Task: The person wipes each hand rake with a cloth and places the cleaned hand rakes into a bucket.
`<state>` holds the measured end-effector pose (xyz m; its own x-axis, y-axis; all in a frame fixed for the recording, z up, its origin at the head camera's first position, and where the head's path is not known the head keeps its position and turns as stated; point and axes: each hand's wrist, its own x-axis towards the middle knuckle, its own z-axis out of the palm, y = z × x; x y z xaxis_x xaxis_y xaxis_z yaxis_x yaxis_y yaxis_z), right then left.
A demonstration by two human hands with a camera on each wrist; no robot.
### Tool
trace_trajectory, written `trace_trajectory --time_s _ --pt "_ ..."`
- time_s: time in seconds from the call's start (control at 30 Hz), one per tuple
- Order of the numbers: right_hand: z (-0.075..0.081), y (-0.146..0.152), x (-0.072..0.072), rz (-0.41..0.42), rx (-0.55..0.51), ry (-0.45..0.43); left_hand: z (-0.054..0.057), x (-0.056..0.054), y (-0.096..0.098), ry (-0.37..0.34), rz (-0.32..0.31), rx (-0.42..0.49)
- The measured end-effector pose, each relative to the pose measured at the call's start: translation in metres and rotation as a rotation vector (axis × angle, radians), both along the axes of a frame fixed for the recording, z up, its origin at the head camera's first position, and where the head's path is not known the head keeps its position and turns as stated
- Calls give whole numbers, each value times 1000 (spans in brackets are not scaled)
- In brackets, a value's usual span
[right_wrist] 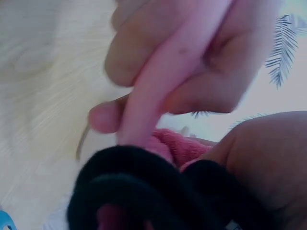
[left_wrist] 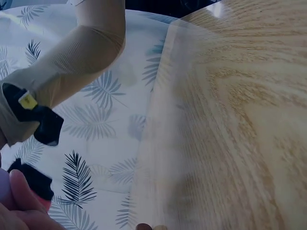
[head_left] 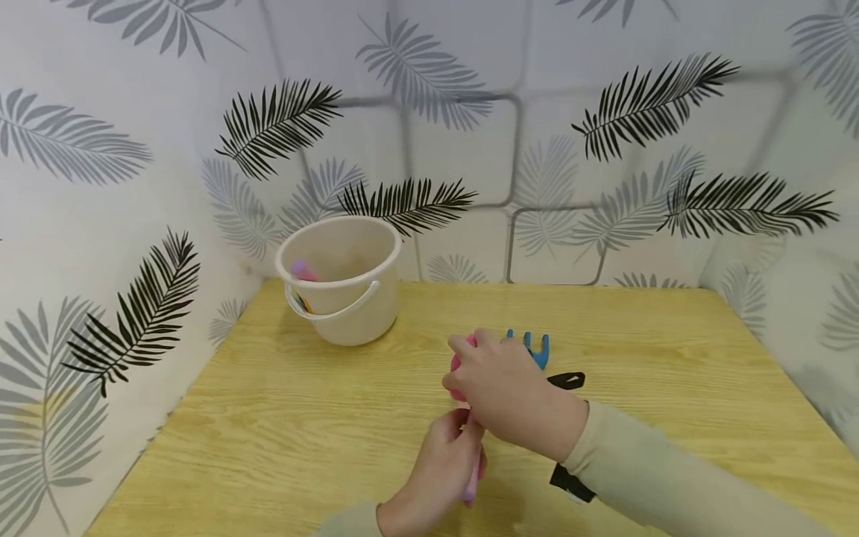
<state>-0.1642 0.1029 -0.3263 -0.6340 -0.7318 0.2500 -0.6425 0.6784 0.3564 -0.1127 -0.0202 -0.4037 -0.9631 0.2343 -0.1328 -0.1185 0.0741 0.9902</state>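
White round plastic bucket (head_left: 365, 317), back left on the yellow wood-grain bench (head_left: 268, 425). Left hand (head_left: 436, 466): grip closed, thumb and fingers round the smooth pink-lilac rod handle (head_left: 472, 488) of a tool, mid-bench. Right hand (head_left: 506, 384): grip curled over its pink head (head_left: 456, 365). Blue pronged piece (head_left: 539, 354) just beyond. Tool probably light, stiff, slightly slippery; best held mid-handle.

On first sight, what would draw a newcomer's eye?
Probably the pink handle gripped by the left hand at front centre, with the right hand over a brighter pink piece. Next comes the white bucket, back left on the table. Blue prongs peek out beyond the right hand.
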Motion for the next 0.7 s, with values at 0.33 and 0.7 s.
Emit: trace_trajectory --time_s 0.33,0.7 --pt "0 12 -10 -56 -131 -137 2 2 -1 -44 15 46" --pt "-2 27 -8 -139 -228 -189 2 0 0 -69 11 89"
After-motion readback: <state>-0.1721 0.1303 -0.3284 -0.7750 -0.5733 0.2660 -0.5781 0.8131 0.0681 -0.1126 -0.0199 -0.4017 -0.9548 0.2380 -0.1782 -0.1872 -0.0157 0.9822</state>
